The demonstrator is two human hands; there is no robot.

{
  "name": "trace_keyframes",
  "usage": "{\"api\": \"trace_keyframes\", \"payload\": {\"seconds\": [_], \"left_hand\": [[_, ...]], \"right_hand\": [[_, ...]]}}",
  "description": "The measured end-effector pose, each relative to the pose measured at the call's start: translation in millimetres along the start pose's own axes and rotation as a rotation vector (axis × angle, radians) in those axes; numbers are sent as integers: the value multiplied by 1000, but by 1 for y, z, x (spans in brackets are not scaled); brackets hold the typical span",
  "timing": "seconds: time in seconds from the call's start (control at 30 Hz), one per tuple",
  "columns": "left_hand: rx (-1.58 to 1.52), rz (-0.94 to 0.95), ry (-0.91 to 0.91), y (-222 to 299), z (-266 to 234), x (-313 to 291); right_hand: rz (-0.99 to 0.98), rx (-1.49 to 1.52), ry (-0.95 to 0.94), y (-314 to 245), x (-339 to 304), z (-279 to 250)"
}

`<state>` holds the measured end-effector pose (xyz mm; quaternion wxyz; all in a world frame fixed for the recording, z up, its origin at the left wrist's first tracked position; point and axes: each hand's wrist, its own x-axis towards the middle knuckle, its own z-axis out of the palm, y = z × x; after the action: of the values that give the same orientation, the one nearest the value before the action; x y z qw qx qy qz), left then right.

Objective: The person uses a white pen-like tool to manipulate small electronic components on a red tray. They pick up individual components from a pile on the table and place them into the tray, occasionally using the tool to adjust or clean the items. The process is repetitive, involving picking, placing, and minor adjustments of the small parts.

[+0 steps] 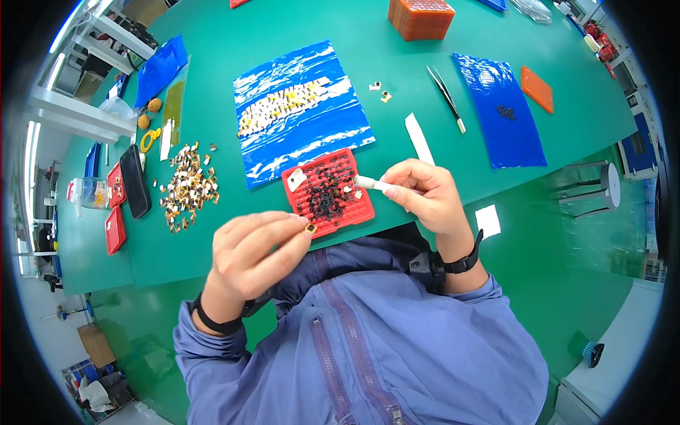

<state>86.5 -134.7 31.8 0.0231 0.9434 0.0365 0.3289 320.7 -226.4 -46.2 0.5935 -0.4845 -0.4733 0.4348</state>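
My left hand (256,251) pinches a small square part (310,228) with a gold-coloured rim and dark middle, at the near left corner of a red tray (363,212). In my right hand (430,195) is a white pen-like stick (374,185), its tip over the tray's right side. Many tiny black pieces (326,201) lie heaped in the tray, along with a few white bits. Beyond it, a blue film sheet (304,156) bears rows of small white-and-gold parts (283,106). A loose pile of similar parts (190,185) lies to the left.
Tweezers (448,100) and a white strip (418,139) lie to the right, near a blue sheet (506,138) with black pieces and an orange lid (537,89). Stacked orange boxes (421,19) stand far back. Yellow scissors (149,140) and a black case (133,181) sit left.
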Motion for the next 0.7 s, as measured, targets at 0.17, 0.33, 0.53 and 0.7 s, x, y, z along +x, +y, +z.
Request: {"api": "trace_keyframes", "payload": {"seconds": [0.17,0.33,0.53,0.7], "left_hand": [[-121,-314,-176,-38,9,35],[-390,-612,-388,-94,43,72],[-39,-599,-440,-139,98,68],[24,-552,-353,-149,118,58]], "right_hand": [[-28,57,-34,4,-2,-5],[-44,81,-40,3,-1,-7],[-43,86,-31,-2,-1,-8],[-43,73,-44,0,-1,-10]]}}
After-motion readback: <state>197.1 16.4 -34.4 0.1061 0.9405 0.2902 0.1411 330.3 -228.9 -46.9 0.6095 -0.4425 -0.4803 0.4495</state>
